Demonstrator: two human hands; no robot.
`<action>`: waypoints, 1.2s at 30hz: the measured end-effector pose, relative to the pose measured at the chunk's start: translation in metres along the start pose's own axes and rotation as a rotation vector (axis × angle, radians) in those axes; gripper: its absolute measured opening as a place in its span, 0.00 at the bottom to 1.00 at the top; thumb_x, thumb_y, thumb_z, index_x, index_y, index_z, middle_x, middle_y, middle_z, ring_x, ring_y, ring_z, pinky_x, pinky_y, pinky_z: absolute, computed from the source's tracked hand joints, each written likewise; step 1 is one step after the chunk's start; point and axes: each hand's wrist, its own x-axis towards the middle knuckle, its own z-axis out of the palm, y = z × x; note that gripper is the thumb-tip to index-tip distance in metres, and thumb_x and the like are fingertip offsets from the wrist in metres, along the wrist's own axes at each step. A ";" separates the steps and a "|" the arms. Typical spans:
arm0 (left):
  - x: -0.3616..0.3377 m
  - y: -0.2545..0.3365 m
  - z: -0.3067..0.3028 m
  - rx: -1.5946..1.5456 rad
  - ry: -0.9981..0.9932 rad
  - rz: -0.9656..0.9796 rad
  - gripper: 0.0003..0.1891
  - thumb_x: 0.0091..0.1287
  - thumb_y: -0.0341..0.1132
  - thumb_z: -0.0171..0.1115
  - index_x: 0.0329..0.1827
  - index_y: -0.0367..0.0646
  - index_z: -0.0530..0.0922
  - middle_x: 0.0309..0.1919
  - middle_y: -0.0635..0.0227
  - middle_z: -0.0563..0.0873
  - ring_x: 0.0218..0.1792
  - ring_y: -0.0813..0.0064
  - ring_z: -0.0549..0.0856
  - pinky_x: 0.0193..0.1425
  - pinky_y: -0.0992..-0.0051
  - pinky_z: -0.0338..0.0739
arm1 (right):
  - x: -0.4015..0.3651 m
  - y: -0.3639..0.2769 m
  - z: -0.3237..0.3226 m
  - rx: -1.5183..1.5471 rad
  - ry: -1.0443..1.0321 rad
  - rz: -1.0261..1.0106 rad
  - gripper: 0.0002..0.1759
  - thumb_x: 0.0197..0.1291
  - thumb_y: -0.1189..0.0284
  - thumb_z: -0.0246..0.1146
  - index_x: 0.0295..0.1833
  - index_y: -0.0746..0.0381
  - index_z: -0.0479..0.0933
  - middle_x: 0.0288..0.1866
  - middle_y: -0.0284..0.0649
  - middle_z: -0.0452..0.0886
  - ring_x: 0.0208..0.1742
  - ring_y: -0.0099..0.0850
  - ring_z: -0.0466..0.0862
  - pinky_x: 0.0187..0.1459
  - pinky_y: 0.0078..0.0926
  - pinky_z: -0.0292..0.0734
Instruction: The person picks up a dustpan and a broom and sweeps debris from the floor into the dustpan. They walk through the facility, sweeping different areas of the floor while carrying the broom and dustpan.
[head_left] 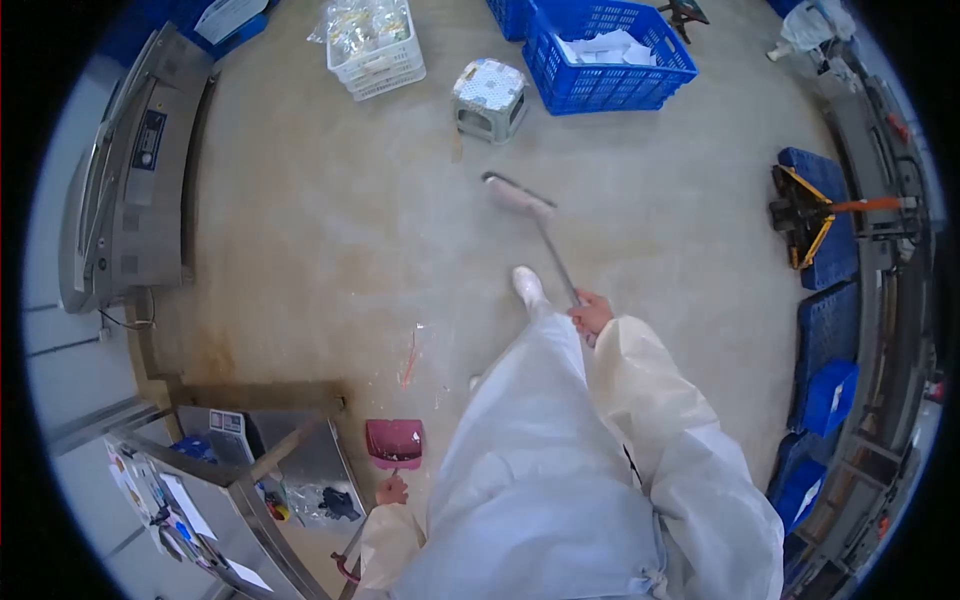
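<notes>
My right hand (592, 313) is wrapped round the grey handle of a broom (557, 258). Its wide head, slightly blurred, is at the floor ahead of my white boot (528, 286). Low on the left, my left hand (392, 489) is closed on the handle of a pink dustpan (395, 440), close behind the pan. Some pale bits lie in the pan. Beyond its front edge, small white scraps and an orange-red strip (409, 367) are scattered on the floor.
A small stool (490, 97) stands ahead, between a white crate (378, 70) of bagged items and a blue crate (612, 92) holding white sheets. Steel machine (150, 170) and metal cabinet (215, 500) line the left. A pallet jack (803, 215) and blue pallets (826, 335) are right.
</notes>
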 end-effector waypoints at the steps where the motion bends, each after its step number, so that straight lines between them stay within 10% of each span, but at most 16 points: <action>1: 0.003 0.009 0.011 -0.032 -0.099 -0.023 0.06 0.58 0.35 0.50 0.24 0.48 0.70 0.15 0.77 0.66 0.15 0.79 0.68 0.16 0.79 0.63 | 0.023 -0.015 -0.019 -0.025 0.088 -0.033 0.33 0.40 0.81 0.56 0.59 0.65 0.60 0.14 0.36 0.70 0.12 0.24 0.69 0.13 0.22 0.63; 3: 0.002 0.023 0.030 -0.095 -0.289 -0.082 0.04 0.57 0.33 0.53 0.24 0.47 0.70 0.15 0.77 0.68 0.16 0.82 0.69 0.16 0.82 0.63 | 0.075 -0.048 -0.065 -0.057 0.183 -0.072 0.31 0.41 0.79 0.55 0.58 0.65 0.62 0.14 0.37 0.70 0.13 0.24 0.70 0.13 0.22 0.63; 5: -0.022 0.044 0.076 0.073 -0.034 0.075 0.03 0.56 0.32 0.54 0.26 0.45 0.72 0.18 0.74 0.72 0.18 0.81 0.73 0.18 0.80 0.66 | 0.159 -0.064 -0.121 0.077 0.191 -0.117 0.30 0.42 0.79 0.54 0.57 0.64 0.63 0.15 0.36 0.70 0.13 0.24 0.70 0.13 0.22 0.63; 8: -0.056 0.070 0.152 0.314 0.343 0.132 0.09 0.53 0.33 0.58 0.35 0.39 0.75 0.27 0.66 0.79 0.27 0.75 0.79 0.24 0.77 0.73 | 0.230 -0.140 -0.190 0.007 0.185 -0.009 0.04 0.48 0.78 0.53 0.31 0.58 0.67 0.15 0.32 0.66 0.15 0.20 0.68 0.11 0.17 0.61; 12: -0.093 0.103 0.203 0.306 0.380 0.123 0.11 0.53 0.33 0.58 0.38 0.38 0.75 0.29 0.64 0.80 0.29 0.74 0.80 0.27 0.76 0.75 | 0.350 -0.189 -0.259 0.890 -0.106 0.629 0.06 0.49 0.74 0.54 0.25 0.59 0.64 0.14 0.31 0.64 0.13 0.21 0.66 0.10 0.12 0.58; 14: -0.113 0.115 0.219 0.322 0.410 0.099 0.11 0.52 0.32 0.57 0.37 0.38 0.76 0.28 0.65 0.80 0.29 0.76 0.79 0.27 0.77 0.75 | 0.368 -0.194 -0.242 0.684 -0.046 0.554 0.04 0.48 0.75 0.53 0.31 0.59 0.65 0.19 0.35 0.67 0.18 0.26 0.69 0.16 0.18 0.61; 16: -0.114 0.114 0.231 0.307 0.414 0.090 0.11 0.53 0.32 0.57 0.38 0.38 0.75 0.28 0.65 0.80 0.30 0.76 0.79 0.28 0.77 0.75 | 0.366 -0.175 -0.193 -0.562 0.105 0.131 0.08 0.48 0.76 0.53 0.37 0.60 0.66 0.24 0.38 0.70 0.23 0.31 0.71 0.22 0.24 0.65; 18: -0.114 0.115 0.241 0.239 0.434 0.057 0.11 0.52 0.32 0.57 0.38 0.38 0.75 0.28 0.65 0.80 0.29 0.76 0.79 0.27 0.78 0.75 | 0.327 -0.139 -0.124 -0.986 0.274 0.101 0.13 0.47 0.77 0.52 0.42 0.60 0.67 0.28 0.42 0.73 0.28 0.35 0.74 0.29 0.31 0.68; 21: -0.112 0.115 0.250 0.158 0.441 0.046 0.11 0.52 0.32 0.57 0.38 0.39 0.75 0.27 0.66 0.79 0.28 0.77 0.79 0.27 0.78 0.75 | 0.211 -0.100 -0.031 -0.422 0.274 -0.008 0.25 0.44 0.78 0.51 0.53 0.61 0.65 0.39 0.48 0.75 0.38 0.41 0.76 0.40 0.33 0.71; 23: -0.109 0.115 0.259 0.098 0.432 0.062 0.10 0.52 0.32 0.57 0.37 0.39 0.75 0.26 0.67 0.79 0.27 0.78 0.79 0.26 0.78 0.74 | 0.166 -0.068 -0.009 -0.590 0.158 -0.086 0.32 0.41 0.78 0.52 0.59 0.62 0.60 0.43 0.53 0.73 0.45 0.43 0.74 0.45 0.33 0.68; 28: -0.094 0.106 0.275 -0.084 0.432 0.032 0.10 0.51 0.30 0.57 0.37 0.40 0.75 0.26 0.67 0.79 0.26 0.78 0.78 0.24 0.79 0.73 | 0.094 -0.151 0.021 -0.406 -0.430 0.246 0.34 0.43 0.76 0.54 0.61 0.59 0.57 0.21 0.42 0.74 0.18 0.30 0.74 0.22 0.27 0.70; 31: -0.084 0.107 0.275 -0.175 0.440 0.026 0.09 0.52 0.30 0.57 0.36 0.40 0.75 0.26 0.67 0.79 0.26 0.78 0.78 0.23 0.78 0.73 | 0.093 -0.181 0.045 -0.498 -0.517 0.046 0.33 0.44 0.76 0.55 0.61 0.58 0.59 0.14 0.34 0.69 0.11 0.22 0.67 0.15 0.23 0.65; 36: -0.066 0.114 0.263 -0.269 0.411 -0.009 0.09 0.53 0.31 0.55 0.37 0.39 0.75 0.28 0.66 0.79 0.27 0.76 0.79 0.23 0.78 0.73 | 0.146 -0.241 0.116 -0.784 -0.340 -0.278 0.31 0.44 0.77 0.56 0.59 0.60 0.61 0.36 0.50 0.77 0.30 0.38 0.79 0.33 0.31 0.73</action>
